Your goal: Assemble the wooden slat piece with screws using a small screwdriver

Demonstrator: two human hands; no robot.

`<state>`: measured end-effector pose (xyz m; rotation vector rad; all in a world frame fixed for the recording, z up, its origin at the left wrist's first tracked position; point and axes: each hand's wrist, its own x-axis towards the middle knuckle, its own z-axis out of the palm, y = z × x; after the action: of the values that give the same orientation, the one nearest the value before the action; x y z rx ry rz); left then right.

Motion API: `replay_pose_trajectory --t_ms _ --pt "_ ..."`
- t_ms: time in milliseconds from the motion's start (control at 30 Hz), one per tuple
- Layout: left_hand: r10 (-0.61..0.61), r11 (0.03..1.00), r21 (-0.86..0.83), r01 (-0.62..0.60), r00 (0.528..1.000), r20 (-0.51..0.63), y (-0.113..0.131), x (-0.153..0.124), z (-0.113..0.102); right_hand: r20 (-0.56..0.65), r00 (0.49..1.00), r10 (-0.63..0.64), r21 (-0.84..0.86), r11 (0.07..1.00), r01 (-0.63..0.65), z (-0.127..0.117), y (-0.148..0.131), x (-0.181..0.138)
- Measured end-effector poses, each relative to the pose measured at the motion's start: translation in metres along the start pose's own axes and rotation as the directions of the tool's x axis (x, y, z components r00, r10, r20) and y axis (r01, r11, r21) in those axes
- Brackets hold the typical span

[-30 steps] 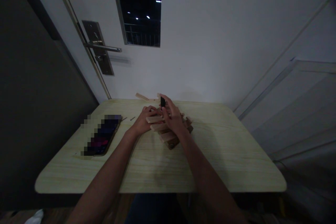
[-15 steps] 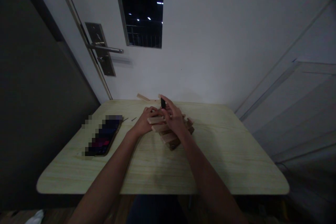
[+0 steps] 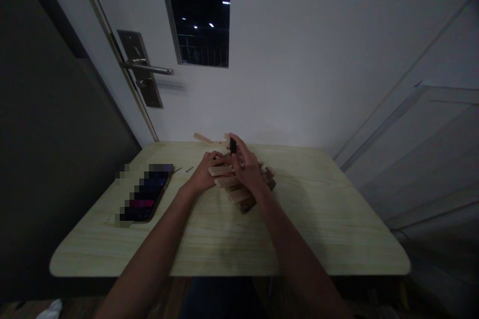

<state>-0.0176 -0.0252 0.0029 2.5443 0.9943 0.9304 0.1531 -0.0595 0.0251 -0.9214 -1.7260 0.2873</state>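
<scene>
A slatted wooden piece [image 3: 235,190] made of several pale strips and darker wood lies at the middle of the table. My left hand [image 3: 206,171] is closed on its far left end, fingers curled over the wood. My right hand [image 3: 247,167] is over the far part of the piece. Its thumb and fingers pinch a short black handle [image 3: 233,145], which stands roughly upright. The handle's lower end is hidden behind the thumb and the strips.
A phone [image 3: 151,194], partly pixelated, lies on the left of the pale wood-grain table [image 3: 337,229]. Two thin grey pins or screws [image 3: 189,169] lie beside it. At the back edge is a loose wooden strip [image 3: 202,137]. A white door with a metal handle [image 3: 149,67] rises behind.
The whole view has shifted very slightly. Both hands keep nearly the same place and grip on the wooden piece and the black handle.
</scene>
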Motion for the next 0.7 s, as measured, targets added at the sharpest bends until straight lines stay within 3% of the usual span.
replay_pose_trajectory --t_ms 267,500,700 --pt "-0.007 1.000 -0.014 0.006 1.000 -0.011 -0.0048 -0.0004 0.0037 -0.061 0.995 0.079 0.014 0.997 -0.078 0.0029 0.0053 -0.0004" --pt "0.010 1.000 -0.008 -0.010 1.000 -0.008 -0.0051 -0.0010 0.0046 -0.035 0.999 -0.024 -0.001 1.000 0.024 0.0003 0.0001 -0.0011" --pt "-0.002 1.000 -0.008 0.002 1.000 0.002 -0.0037 -0.0011 0.0036 -0.054 0.998 -0.016 -0.031 0.999 0.014 -0.0006 -0.0006 -0.0009"
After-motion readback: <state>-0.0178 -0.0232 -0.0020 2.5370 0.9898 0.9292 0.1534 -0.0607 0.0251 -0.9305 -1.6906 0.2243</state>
